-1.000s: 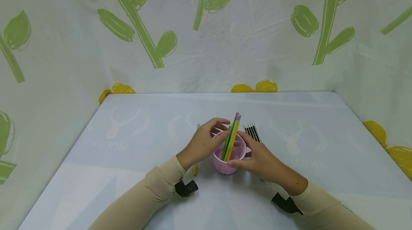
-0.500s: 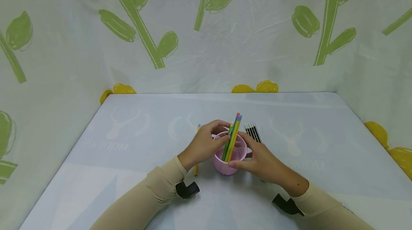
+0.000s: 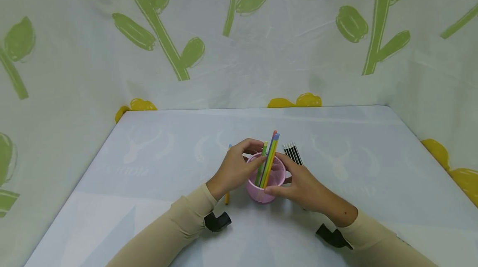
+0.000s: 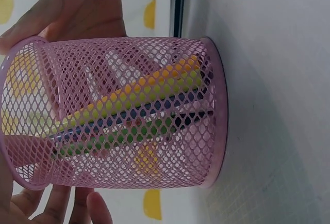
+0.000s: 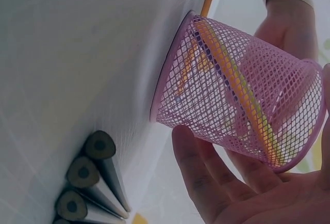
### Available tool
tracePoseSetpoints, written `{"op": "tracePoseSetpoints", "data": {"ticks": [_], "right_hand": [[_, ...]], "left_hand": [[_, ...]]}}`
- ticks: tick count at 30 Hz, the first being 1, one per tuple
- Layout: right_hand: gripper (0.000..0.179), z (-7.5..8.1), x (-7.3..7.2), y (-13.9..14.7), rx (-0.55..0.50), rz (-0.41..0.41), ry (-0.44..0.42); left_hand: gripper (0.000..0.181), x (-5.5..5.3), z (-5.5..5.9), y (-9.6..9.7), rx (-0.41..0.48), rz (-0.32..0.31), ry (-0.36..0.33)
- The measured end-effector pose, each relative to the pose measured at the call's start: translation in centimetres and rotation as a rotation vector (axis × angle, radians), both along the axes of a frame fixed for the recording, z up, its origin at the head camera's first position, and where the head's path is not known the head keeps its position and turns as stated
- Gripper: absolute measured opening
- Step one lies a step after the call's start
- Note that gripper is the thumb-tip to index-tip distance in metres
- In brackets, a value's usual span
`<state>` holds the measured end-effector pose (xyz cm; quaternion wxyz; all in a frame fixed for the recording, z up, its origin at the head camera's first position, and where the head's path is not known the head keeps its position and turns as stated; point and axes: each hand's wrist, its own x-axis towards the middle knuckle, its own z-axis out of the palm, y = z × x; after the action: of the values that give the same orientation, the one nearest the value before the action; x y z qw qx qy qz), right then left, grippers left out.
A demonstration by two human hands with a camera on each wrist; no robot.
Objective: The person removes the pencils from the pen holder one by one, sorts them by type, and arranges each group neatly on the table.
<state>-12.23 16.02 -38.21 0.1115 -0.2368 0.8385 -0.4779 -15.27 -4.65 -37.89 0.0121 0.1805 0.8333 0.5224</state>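
Head view, right hand [image 3: 300, 188] is gripping pink mesh cup [image 3: 261, 195], cup is standing upright on surface [image 3: 373, 146], left hand [image 3: 235, 171] is pinching green pencil [image 3: 259, 172], other coloured pencils [image 3: 270, 160] are leaning inside cup alongside it, black pencils [image 3: 293, 153] are lying to the right, orange pencil [image 3: 227, 198] to the left

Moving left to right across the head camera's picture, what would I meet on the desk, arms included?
Left sleeve → left hand → pink mesh cup → right hand → right sleeve.
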Motion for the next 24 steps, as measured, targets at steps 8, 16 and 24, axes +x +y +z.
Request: {"op": "tracePoseSetpoints", "data": {"ticks": [8, 16, 24], "right_hand": [[0.091, -0.1, 0.0, 0.0, 0.001, -0.004, -0.007], [0.093, 0.1, -0.1, -0.1, 0.026, -0.016, -0.027], [0.091, 0.1, 0.0, 0.0, 0.035, -0.029, -0.027]], "left_hand": [[0.031, 0.1, -0.1, 0.1, 0.02, 0.056, 0.088], [0.029, 0.4, 0.6, -0.2, 0.098, 0.089, 0.14], [0.03, 0.2, 2.1, -1.3, 0.15, 0.087, 0.172]]}}
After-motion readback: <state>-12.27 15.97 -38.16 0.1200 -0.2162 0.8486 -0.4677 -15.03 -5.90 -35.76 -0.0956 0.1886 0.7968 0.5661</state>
